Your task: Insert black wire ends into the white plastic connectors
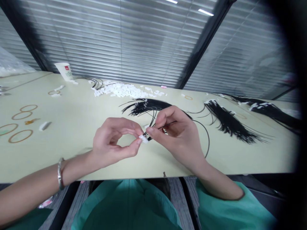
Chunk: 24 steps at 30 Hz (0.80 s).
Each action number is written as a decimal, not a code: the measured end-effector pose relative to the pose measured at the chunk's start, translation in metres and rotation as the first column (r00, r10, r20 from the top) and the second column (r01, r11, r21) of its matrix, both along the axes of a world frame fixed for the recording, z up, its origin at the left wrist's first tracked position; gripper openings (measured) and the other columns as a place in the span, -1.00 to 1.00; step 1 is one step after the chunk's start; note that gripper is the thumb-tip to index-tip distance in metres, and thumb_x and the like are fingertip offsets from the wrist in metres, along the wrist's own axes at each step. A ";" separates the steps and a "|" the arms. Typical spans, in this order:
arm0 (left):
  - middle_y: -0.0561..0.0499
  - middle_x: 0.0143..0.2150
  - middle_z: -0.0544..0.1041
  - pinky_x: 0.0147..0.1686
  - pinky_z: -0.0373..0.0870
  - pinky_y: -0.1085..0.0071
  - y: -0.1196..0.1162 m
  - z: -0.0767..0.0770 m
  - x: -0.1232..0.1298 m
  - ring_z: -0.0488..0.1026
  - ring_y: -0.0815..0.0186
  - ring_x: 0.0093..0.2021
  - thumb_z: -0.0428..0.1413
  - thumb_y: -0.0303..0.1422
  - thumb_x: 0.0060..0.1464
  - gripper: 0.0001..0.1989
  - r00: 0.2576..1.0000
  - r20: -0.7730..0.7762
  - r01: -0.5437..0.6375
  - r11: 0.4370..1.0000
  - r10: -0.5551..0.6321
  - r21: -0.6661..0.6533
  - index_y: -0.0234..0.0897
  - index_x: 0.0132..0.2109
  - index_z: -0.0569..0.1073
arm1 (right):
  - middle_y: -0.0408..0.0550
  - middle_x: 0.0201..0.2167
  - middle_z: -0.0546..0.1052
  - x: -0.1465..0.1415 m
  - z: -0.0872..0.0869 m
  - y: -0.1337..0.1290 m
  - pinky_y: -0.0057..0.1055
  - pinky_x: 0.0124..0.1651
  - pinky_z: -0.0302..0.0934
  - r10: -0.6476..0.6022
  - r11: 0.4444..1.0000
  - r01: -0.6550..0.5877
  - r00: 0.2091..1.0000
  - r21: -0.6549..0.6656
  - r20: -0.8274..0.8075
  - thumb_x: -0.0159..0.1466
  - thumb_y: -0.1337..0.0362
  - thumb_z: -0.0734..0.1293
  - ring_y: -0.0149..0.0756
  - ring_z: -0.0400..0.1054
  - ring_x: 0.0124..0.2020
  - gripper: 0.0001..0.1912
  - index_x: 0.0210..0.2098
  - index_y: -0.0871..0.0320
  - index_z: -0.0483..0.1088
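My left hand (117, 137) pinches a small white plastic connector (144, 139) between thumb and index finger. Thin black wires (153, 117) run from the connector and loop above it. Right beside it, my right hand (178, 135) pinches a black wire close to the connector; whether the wire's end sits inside the connector cannot be made out. A longer black wire (208, 140) curves out behind my right hand. Just beyond the hands lies a bundle of black wires (146, 105), partly covered by my right hand.
A pile of white connectors (122, 90) lies at the back, near a paper cup (64, 71). More wire bundles (230, 123) with white connectors lie on the right. Rubber bands (21, 136) and a white block (44, 126) are on the left of the table (72, 127). Blinds stand behind.
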<state>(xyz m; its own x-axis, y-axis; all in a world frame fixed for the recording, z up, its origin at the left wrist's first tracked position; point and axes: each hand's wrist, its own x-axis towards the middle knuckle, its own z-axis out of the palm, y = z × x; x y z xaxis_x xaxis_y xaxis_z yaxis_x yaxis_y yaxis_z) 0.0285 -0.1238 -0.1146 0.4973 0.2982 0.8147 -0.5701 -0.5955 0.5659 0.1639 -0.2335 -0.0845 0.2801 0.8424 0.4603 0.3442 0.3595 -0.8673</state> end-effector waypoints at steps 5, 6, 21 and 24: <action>-0.03 -0.32 0.48 -0.34 0.52 0.50 0.001 -0.001 0.001 0.48 0.40 -0.31 0.16 -0.67 -0.15 -0.64 1.000 0.012 0.009 1.000 -0.010 0.019 -0.37 -0.16 0.33 | -0.12 -0.43 0.30 0.001 0.000 0.000 -0.59 -0.38 0.19 0.035 0.999 -0.035 0.999 -0.016 0.000 0.20 0.14 0.41 -0.49 0.24 -0.41 -0.67 -0.29 0.23 0.24; -0.04 -0.32 0.48 -0.34 0.53 0.49 0.002 -0.001 0.001 0.48 0.39 -0.30 0.16 -0.69 -0.17 -0.61 0.999 0.027 0.017 0.999 -0.018 0.028 -0.38 -0.14 0.33 | -0.12 -0.43 0.30 0.001 0.000 0.000 -0.59 -0.38 0.19 0.031 0.999 -0.031 1.000 -0.022 0.003 0.20 0.14 0.41 -0.49 0.24 -0.41 -0.67 -0.29 0.23 0.24; 0.04 -0.35 0.55 -0.42 0.50 0.53 0.002 0.004 -0.006 0.49 0.43 -0.43 0.21 -0.55 -0.12 -0.78 0.945 -0.039 -0.301 0.909 0.325 0.289 -0.25 -0.26 0.47 | -0.12 -0.41 0.30 0.001 -0.003 0.002 -0.60 -0.38 0.15 -0.004 1.000 0.005 0.996 -0.006 0.084 0.25 0.23 0.37 -0.51 0.22 -0.41 -0.76 -0.29 0.25 0.25; 0.05 -0.34 0.55 -0.43 0.48 0.55 0.004 0.002 -0.006 0.49 0.44 -0.45 0.21 -0.54 -0.11 -0.72 0.943 -0.020 -0.306 0.891 0.331 0.335 -0.22 -0.19 0.48 | -0.12 -0.42 0.31 0.002 -0.005 0.002 -0.61 -0.39 0.14 -0.009 1.000 0.010 0.993 -0.006 0.117 0.25 0.25 0.36 -0.51 0.22 -0.42 -0.78 -0.29 0.25 0.25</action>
<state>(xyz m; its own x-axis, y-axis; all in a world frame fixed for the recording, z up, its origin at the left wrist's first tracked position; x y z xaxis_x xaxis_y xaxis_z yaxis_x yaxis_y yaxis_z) 0.0224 -0.1193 -0.1122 0.4826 0.1782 0.8575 -0.2831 -0.8948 0.3453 0.1657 -0.2317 -0.0895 0.2322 0.8431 0.4850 0.4470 0.3504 -0.8230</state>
